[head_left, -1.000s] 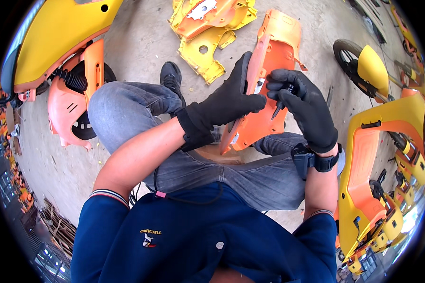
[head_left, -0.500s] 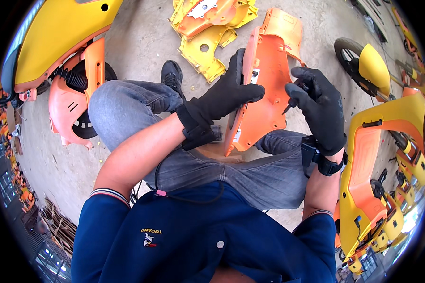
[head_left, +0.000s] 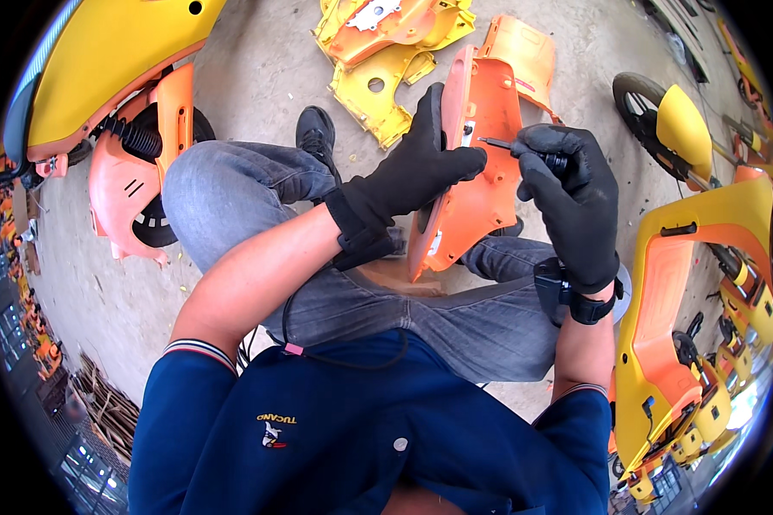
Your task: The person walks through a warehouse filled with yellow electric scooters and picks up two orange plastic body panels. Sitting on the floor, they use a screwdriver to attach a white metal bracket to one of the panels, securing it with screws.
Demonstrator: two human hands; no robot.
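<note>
An orange plastic scooter panel stands upright between my knees, its hollow inner side turned to the right. My left hand, in a black glove, grips its left edge, with the thumb over the rim and the fingers behind. In my gloved right hand is a small screwdriver, its handle mostly hidden by the curled fingers. The screwdriver's tip points left, close to a white clip on the panel's edge; whether they touch I cannot tell.
Yellow and orange body parts lie on the concrete floor ahead, beside another orange cover. A yellow scooter with a pink fender stands at left. On the right are a wheel and a yellow-orange scooter body.
My right hand has turned the screwdriver from pointing down to pointing left, bringing its tip up near the white clip. My left hand keeps its grip on the panel.
</note>
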